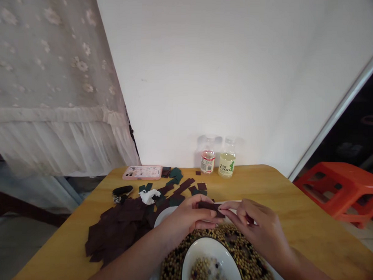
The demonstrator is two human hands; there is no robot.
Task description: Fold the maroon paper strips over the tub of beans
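My left hand [193, 215] is closed around a dark brown flat piece [210, 207], holding it above the far edge of a white tray [168, 213]. The thumb and index finger of my right hand [252, 220] pinch together at the right end of that piece; anything tiny between them cannot be made out. Below both hands the tray holds many yellowish and dark beads [176, 264]. A white bowl [186, 262] with a dark rim sits among them, with pale and dark beads inside.
Dark brown pieces [119, 227] are heaped left of the tray, with green pieces [176, 174] further back. A crumpled white tissue [149, 196], keys [120, 193], a pink phone [142, 172] and two bottles [207, 161] [227, 164] are on the wooden table [308, 230]. An orange stool [340, 190] stands right.
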